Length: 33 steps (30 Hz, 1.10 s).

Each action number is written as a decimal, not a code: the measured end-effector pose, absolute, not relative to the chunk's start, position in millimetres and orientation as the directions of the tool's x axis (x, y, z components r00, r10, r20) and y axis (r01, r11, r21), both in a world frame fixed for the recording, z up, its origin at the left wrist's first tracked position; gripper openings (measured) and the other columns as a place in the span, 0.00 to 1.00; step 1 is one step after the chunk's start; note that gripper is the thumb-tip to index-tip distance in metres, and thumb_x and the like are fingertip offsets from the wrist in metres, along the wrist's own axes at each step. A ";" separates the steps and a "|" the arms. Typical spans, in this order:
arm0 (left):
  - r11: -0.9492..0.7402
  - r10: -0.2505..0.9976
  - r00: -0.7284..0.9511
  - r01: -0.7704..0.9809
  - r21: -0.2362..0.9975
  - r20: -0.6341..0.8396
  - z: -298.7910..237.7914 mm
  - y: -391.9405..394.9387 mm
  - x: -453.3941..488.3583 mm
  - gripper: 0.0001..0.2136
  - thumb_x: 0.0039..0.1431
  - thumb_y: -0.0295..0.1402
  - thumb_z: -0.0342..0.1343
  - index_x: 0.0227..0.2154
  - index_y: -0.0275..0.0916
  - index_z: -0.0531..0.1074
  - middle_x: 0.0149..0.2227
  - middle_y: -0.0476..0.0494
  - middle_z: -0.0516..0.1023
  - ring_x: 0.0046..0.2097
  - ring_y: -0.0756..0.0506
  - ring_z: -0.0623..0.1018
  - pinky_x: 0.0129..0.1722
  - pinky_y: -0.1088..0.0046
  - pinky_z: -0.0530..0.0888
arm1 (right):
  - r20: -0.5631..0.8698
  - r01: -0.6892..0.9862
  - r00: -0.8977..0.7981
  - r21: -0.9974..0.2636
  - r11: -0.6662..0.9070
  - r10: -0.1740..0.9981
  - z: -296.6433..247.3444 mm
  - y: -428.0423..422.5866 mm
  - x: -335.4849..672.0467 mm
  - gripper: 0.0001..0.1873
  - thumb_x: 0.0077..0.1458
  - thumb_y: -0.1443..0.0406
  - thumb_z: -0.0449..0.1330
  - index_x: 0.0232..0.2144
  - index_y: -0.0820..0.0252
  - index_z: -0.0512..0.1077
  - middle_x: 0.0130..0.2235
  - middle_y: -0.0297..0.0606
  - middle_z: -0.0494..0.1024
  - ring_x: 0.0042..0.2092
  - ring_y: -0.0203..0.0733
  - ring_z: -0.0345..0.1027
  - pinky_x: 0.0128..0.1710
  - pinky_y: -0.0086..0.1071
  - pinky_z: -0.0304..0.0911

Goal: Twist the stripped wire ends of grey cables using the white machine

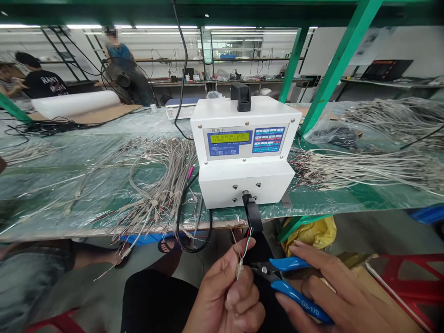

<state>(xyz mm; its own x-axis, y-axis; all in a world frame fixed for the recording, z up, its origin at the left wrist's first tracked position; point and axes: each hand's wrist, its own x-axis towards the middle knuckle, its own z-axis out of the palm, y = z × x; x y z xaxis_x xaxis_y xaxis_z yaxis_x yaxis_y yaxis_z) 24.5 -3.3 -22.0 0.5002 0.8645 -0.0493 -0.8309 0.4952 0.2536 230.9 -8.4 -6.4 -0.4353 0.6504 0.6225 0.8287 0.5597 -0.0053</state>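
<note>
My left hand (227, 293) is closed in a pinch on the end of a thin grey cable (240, 267), whose red, green and white wire ends (247, 240) fan upward. My right hand (342, 291) grips blue-handled cutters (294, 284), their black jaws pointing left toward the cable end. Both hands are held below the bench edge, right in front of a white wire-twisting machine (244, 152) with a lit display and keypad. A black clamp (252, 212) hangs from the machine's front shaft, just above the wire ends.
Bundles of grey cables (163, 180) lie left of the machine, and more cables (364, 169) lie to its right on the plastic-covered green bench (69, 185). Green shelf posts (338, 62) rise at right. Other people sit and stand at far left. A red stool (412, 282) is at lower right.
</note>
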 end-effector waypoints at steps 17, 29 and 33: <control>0.506 0.853 0.522 -0.829 0.239 0.004 -27.5 -6.2 26.6 0.13 0.67 0.31 0.52 0.51 0.41 0.74 0.17 0.59 0.55 0.16 0.58 0.45 0.16 0.88 0.62 | 0.605 0.804 -0.481 0.016 0.594 0.634 -10.6 -5.7 237.6 0.12 0.55 0.54 0.63 0.31 0.55 0.76 0.51 0.42 0.76 0.45 0.44 0.76 0.33 0.30 0.74; 0.275 0.961 0.244 -0.849 0.451 -0.128 -30.6 -13.2 45.2 0.17 0.69 0.31 0.43 0.54 0.44 0.73 0.16 0.55 0.60 0.16 0.57 0.51 0.16 0.82 0.66 | 0.632 0.844 -0.312 -0.159 0.512 0.710 -20.1 -9.8 215.0 0.13 0.58 0.57 0.61 0.25 0.54 0.69 0.50 0.42 0.76 0.45 0.43 0.75 0.34 0.31 0.73; 0.290 0.957 0.259 -0.852 0.436 -0.130 -29.6 -13.4 46.1 0.17 0.69 0.30 0.45 0.55 0.45 0.72 0.17 0.55 0.61 0.16 0.57 0.53 0.17 0.82 0.67 | 0.631 0.843 -0.312 -0.161 0.513 0.711 -20.8 -6.7 212.9 0.15 0.59 0.57 0.60 0.23 0.55 0.67 0.50 0.42 0.75 0.45 0.44 0.75 0.35 0.32 0.72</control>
